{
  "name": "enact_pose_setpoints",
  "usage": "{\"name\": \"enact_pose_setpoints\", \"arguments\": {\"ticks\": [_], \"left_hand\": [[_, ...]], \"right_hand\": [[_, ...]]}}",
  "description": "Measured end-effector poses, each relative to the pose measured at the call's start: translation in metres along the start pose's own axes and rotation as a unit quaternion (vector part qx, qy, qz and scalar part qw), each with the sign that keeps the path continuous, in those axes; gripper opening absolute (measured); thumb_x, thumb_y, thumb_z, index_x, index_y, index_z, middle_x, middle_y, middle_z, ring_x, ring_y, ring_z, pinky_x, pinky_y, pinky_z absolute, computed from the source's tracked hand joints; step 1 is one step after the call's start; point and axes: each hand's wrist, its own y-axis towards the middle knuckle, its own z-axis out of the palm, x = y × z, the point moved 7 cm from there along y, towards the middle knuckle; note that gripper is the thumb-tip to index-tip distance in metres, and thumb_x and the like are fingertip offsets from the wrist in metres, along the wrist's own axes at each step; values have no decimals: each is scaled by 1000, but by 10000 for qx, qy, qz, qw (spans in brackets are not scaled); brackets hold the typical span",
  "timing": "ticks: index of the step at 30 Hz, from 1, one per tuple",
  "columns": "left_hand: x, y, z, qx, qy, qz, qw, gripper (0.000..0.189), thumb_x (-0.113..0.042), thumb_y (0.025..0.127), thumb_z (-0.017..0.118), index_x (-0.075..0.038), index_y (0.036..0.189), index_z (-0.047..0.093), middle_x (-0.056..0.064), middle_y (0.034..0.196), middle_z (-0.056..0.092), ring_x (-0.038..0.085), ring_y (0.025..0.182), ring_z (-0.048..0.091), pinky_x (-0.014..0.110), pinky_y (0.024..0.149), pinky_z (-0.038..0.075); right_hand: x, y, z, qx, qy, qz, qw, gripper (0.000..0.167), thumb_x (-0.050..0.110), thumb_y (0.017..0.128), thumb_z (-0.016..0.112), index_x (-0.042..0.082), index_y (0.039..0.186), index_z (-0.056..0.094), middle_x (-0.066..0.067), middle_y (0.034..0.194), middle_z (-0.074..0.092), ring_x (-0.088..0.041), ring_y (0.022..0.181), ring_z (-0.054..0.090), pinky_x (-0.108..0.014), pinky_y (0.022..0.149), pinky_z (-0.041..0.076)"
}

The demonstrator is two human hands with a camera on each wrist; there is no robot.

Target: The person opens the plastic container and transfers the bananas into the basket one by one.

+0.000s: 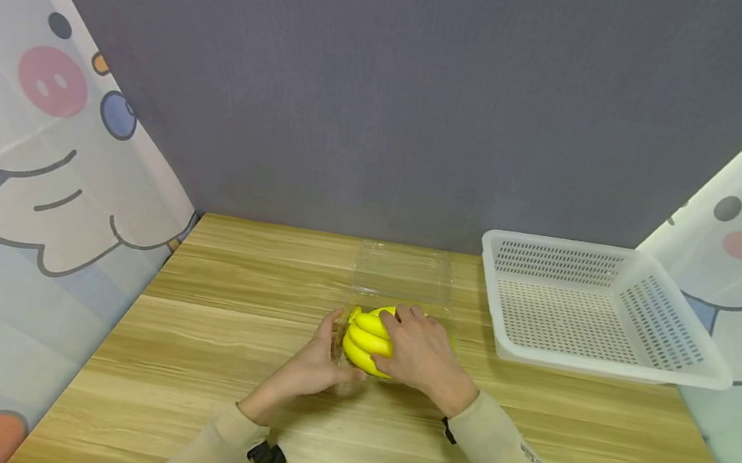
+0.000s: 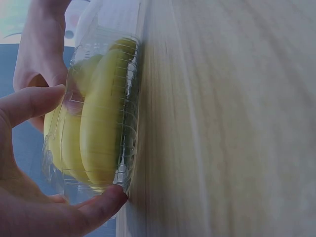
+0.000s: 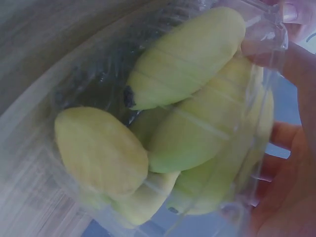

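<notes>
A bunch of yellow bananas (image 1: 365, 344) sits in the base of a clear plastic clamshell box (image 3: 74, 94), stem toward the left. Its transparent lid (image 1: 402, 272) is folded back flat on the wooden table, away from the person. My left hand (image 1: 318, 364) grips the left end of the box, thumb at the upper edge and a fingertip (image 2: 116, 195) low by the tabletop. From above, my right hand (image 1: 422, 352) holds the bunch, fingers curled over the bananas. Several banana tips (image 3: 129, 97) show through the box's side in the right wrist view.
A white perforated plastic basket (image 1: 605, 366) stands at the back right of the wooden table (image 1: 209, 304). Behind the table rises a dark grey wall (image 1: 358, 106). Printed cartoon panels (image 1: 7, 140) flank both sides.
</notes>
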Motion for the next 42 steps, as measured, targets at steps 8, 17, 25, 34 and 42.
{"name": "enact_pose_setpoints", "arguments": {"ticks": [8, 17, 25, 34, 42], "left_hand": [[-1, -1, 0, 21, -8, 20, 10000, 120, -25, 76, 89, -10, 161, 6, 35, 158, 24, 49, 143, 32, 71, 109, 29], [0, -1, 0, 51, 30, 26, 10000, 120, -26, 76, 88, -10, 161, 5, 36, 158, 23, 50, 142, 32, 72, 108, 30], [0, -1, 0, 56, 35, 44, 10000, 120, -27, 76, 88, -10, 161, 5, 36, 158, 24, 50, 141, 33, 72, 107, 32], [1, -1, 0, 28, 15, 10, 10000, 121, -26, 76, 89, -10, 162, 5, 36, 158, 23, 50, 142, 32, 72, 108, 30], [0, -1, 0, 43, -15, 16, 10000, 121, -26, 76, 89, -10, 162, 5, 36, 159, 21, 50, 143, 31, 73, 108, 28]], "right_hand": [[0, -1, 0, -167, -63, -75, 9998, 65, 54, 77, 81, 11, 124, 68, -5, 94, 59, -22, 80, 57, -38, 60, 53], [2, -2, -1, -200, -55, -111, 9997, 63, 50, 78, 82, 13, 126, 65, -5, 93, 58, -22, 80, 55, -40, 67, 53], [1, -3, -1, -265, 3, -133, 9996, 64, 50, 77, 83, 13, 127, 67, -7, 98, 56, -22, 83, 51, -40, 71, 52], [1, -3, -1, -419, -25, -214, 9989, 61, 49, 76, 82, 14, 124, 69, -6, 97, 55, -21, 83, 50, -38, 69, 51], [1, -1, -1, -608, -16, -297, 9977, 58, 47, 75, 80, 13, 121, 70, -4, 94, 54, -21, 81, 50, -36, 64, 49]]}}
